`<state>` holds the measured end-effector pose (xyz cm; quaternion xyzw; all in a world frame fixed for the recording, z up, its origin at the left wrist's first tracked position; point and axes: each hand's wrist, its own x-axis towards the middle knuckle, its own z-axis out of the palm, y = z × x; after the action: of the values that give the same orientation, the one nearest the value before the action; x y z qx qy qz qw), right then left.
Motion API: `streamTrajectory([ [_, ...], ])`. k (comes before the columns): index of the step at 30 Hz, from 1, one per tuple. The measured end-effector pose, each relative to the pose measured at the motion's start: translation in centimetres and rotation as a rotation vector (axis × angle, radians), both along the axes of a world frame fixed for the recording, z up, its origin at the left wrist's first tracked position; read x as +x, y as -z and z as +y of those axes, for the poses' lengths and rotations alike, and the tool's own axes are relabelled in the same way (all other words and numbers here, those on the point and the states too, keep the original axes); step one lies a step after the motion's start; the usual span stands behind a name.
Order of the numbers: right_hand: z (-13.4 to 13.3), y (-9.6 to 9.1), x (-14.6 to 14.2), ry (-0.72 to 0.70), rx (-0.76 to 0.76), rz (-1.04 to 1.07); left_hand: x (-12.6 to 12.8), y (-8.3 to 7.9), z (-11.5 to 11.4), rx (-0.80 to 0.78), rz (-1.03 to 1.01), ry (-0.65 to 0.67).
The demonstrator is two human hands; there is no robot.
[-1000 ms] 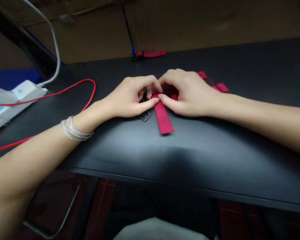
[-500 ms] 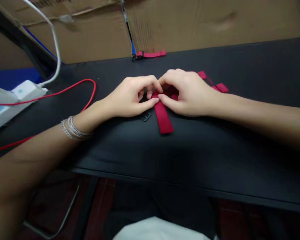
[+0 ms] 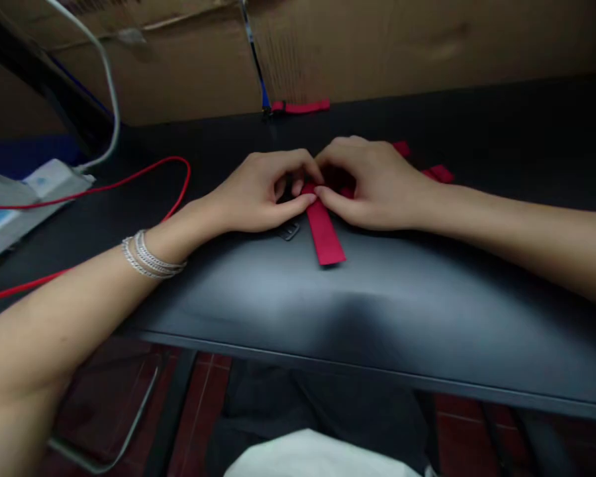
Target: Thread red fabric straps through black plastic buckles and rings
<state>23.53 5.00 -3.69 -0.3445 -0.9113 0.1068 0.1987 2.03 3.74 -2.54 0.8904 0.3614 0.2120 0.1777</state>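
My left hand (image 3: 274, 192) and my right hand (image 3: 372, 184) meet over a red webbing strap (image 3: 326, 237). The thumb and fingers of each pinch it near its upper part, and its free end lies toward me on the table. Under my left thumb, a black plastic slide buckle (image 3: 289, 231) rests on the tabletop, partly covered. More red strap ends (image 3: 440, 173) show behind my right hand and wrist; whether they belong to the same strap is hidden.
The black table (image 3: 218, 291) runs to a cardboard wall (image 3: 377, 53). A red strap with a black buckle (image 3: 305, 106) lies at the back, beside a blue-and-black cord (image 3: 263, 93). On the left are a white power strip (image 3: 49, 182) and a red cable (image 3: 179, 162).
My hands and the strap stay almost in place. Light on the near part of the table and on my left forearm has grown brighter, while the back has darkened.
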Motion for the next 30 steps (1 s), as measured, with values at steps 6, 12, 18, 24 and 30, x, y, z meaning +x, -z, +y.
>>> streamTrajectory([
  [6,-0.11,-0.14,-0.11,0.012,-0.012,-0.012,-0.07,0.05,0.17,0.007,-0.014,0.028],
  [12,-0.14,-0.19,-0.14,0.02,-0.012,-0.018,-0.14,0.01,0.17,0.021,-0.024,0.05],
  [18,-0.05,-0.09,-0.07,0.009,-0.01,-0.011,0.03,-0.07,0.03,0.005,-0.015,0.018],
  [24,0.06,0.08,0.01,-0.002,0.012,0.011,-0.04,-0.01,0.0,-0.004,-0.001,0.0],
  [30,0.03,-0.06,-0.08,-0.003,0.003,0.012,-0.08,0.08,0.06,-0.018,-0.007,0.008],
])
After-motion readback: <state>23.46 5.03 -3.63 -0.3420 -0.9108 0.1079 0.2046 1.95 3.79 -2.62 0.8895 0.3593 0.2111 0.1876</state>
